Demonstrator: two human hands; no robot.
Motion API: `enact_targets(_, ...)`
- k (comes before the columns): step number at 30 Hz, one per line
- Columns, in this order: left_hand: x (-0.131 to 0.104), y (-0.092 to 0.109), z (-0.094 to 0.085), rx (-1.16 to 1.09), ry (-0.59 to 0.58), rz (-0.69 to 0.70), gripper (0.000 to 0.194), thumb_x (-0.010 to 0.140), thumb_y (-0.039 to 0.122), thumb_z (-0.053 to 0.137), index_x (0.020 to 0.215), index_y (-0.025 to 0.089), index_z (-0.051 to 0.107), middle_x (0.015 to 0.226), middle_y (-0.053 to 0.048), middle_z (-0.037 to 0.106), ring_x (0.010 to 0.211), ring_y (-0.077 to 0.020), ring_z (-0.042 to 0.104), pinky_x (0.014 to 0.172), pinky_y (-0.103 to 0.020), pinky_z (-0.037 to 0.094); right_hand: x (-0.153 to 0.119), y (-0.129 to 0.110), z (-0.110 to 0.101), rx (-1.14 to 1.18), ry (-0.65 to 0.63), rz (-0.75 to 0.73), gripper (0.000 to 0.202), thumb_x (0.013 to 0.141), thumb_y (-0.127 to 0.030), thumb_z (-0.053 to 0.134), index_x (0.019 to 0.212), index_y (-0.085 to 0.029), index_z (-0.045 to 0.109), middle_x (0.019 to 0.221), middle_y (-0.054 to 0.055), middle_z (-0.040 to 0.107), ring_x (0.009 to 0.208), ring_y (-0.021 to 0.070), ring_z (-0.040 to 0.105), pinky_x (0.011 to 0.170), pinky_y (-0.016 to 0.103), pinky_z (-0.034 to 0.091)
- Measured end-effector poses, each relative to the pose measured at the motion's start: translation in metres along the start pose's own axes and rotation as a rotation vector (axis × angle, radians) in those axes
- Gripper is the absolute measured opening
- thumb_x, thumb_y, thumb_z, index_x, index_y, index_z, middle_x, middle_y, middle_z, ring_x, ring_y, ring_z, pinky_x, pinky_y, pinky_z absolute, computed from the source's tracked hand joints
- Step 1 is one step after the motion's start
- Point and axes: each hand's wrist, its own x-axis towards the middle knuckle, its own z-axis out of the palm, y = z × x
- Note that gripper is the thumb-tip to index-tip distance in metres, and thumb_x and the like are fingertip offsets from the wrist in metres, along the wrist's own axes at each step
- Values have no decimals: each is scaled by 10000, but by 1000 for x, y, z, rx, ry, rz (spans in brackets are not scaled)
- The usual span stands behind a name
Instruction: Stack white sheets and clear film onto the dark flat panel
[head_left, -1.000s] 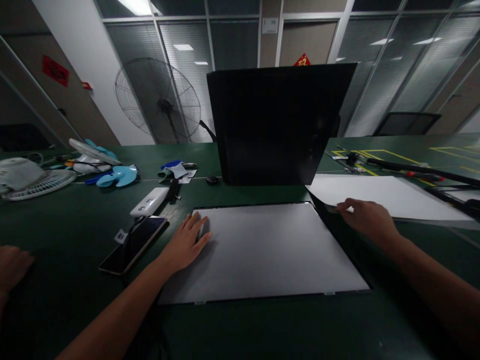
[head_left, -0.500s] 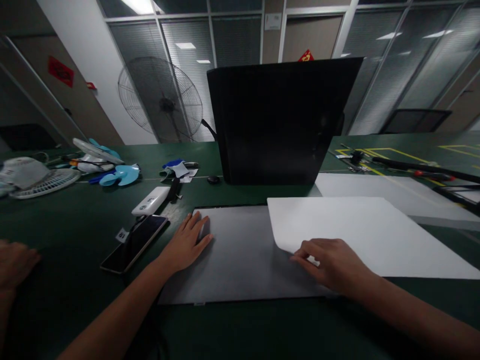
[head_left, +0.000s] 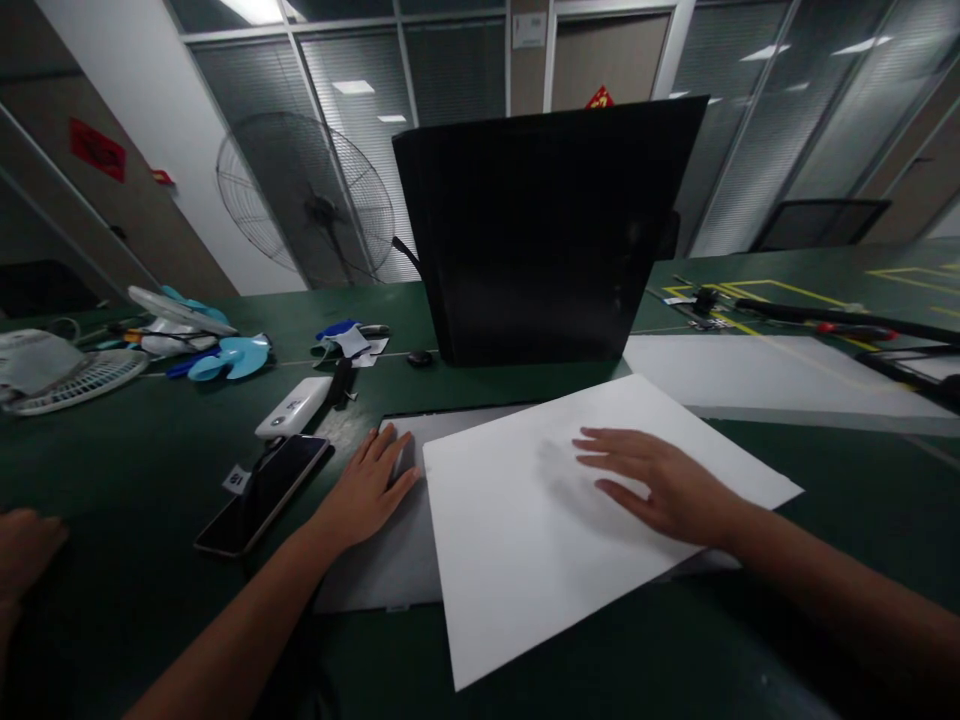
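A flat grey panel [head_left: 375, 578] lies on the green table, its left part showing. My left hand [head_left: 371, 490] rests on the panel's upper left corner with fingers spread. A white sheet [head_left: 510, 560] lies askew over the panel, covering most of its middle and right, and its near corner juts past the panel's front edge. Over the sheet's right half is my right hand [head_left: 652, 480], fingers apart and holding nothing, with a shadow below it. Whether its fingertips touch the sheet I cannot tell.
Behind the panel stands a large black screen-like box [head_left: 551, 240]. To the left lie a phone [head_left: 262, 495], a white power bank [head_left: 294, 407] and fan parts [head_left: 232, 357]. Another white sheet [head_left: 765, 375] lies back right. Another person's hand [head_left: 30, 550] is at the left edge.
The white sheet has shifted left and turned, now covering much of the panel. My right hand has let go of its edge and opened. My left hand stays on the panel.
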Motion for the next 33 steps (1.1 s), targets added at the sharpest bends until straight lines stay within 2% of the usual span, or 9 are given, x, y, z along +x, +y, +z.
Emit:
enact_targets(2, 0, -1, 1, -3, 11, 9, 648, 1043, 594, 357, 1548, 195, 427, 1667, -158, 315, 1557, -394, 193, 1217, -623, 257, -3, 38, -3, -86, 40, 102, 483, 1014, -508, 473, 1443, -320, 592, 1560, 16, 465, 1444, 299, 429, 1186, 577, 383)
enact_targets(5, -1, -2, 2, 4, 12, 19, 653, 1050, 593, 330, 1548, 183, 425, 1666, -165, 313, 1560, -386, 187, 1226, -609, 242, -10, 85, -6, -107, -3, 174, 539, 1004, -574, 462, 1471, -326, 562, 1601, 18, 401, 1479, 309, 372, 1214, 594, 320)
enact_targets(7, -1, -2, 2, 10, 8, 17, 664, 1052, 598, 323, 1551, 171, 419, 1670, -171, 303, 1560, -385, 184, 1229, -602, 236, -15, 103, -4, -88, -59, 186, 581, 1003, -599, 448, 1515, -330, 505, 1628, 27, 349, 1498, 310, 334, 1228, 603, 275)
enact_targets(9, -1, -1, 2, 12, 6, 7, 683, 1050, 608, 321, 1554, 157, 412, 1674, -176, 291, 1561, -384, 178, 1231, -596, 232, -17, 110, 0, -91, -94, 191, 628, 1003, -615, 440, 1560, -325, 434, 1646, 45, 304, 1511, 308, 305, 1238, 598, 243)
enact_targets(13, -1, 2, -1, 18, -3, -5, 752, 1033, 648, 321, 1568, 124, 378, 1672, -186, 290, 1564, -372, 169, 1243, -572, 222, -14, 98, 10, -171, -84, 222, 663, 1001, -639, 426, 1590, -338, 373, 1650, 62, 291, 1505, 316, 315, 1233, 592, 258)
enact_targets(18, 0, 6, -5, 17, -20, -26, 838, 1013, 690, 301, 1597, 88, 306, 1673, -198, 275, 1562, -375, 179, 1242, -564, 229, -5, 66, 16, -237, -91, 239, 731, 967, -728, 400, 1600, -368, 336, 1655, 54, 279, 1499, 348, 317, 1195, 623, 312)
enact_targets(22, 1, 2, -3, 10, -13, -19, 867, 997, 698, 341, 1600, 77, 283, 1660, -215, 299, 1551, -398, 205, 1228, -579, 259, 1, 42, 18, -268, -96, 232, 739, 954, -763, 370, 1588, -384, 360, 1639, 47, 324, 1476, 363, 358, 1165, 635, 353)
enact_targets(27, 2, -8, 4, 7, 31, -8, 789, 998, 645, 398, 1594, 137, 303, 1662, -197, 307, 1541, -384, 250, 1213, -574, 296, 2, 24, 20, -278, -85, 223, 757, 932, -788, 383, 1561, -369, 424, 1600, 73, 402, 1427, 386, 425, 1130, 644, 386)
enact_targets(33, 2, -13, 6, -41, 26, -17, 679, 1034, 536, 363, 1581, 135, 328, 1676, -193, 275, 1551, -355, 236, 1228, -553, 272, 2, 10, 19, -279, -78, 185, 761, 940, -778, 379, 1543, -323, 469, 1563, 116, 452, 1376, 397, 471, 1092, 653, 405)
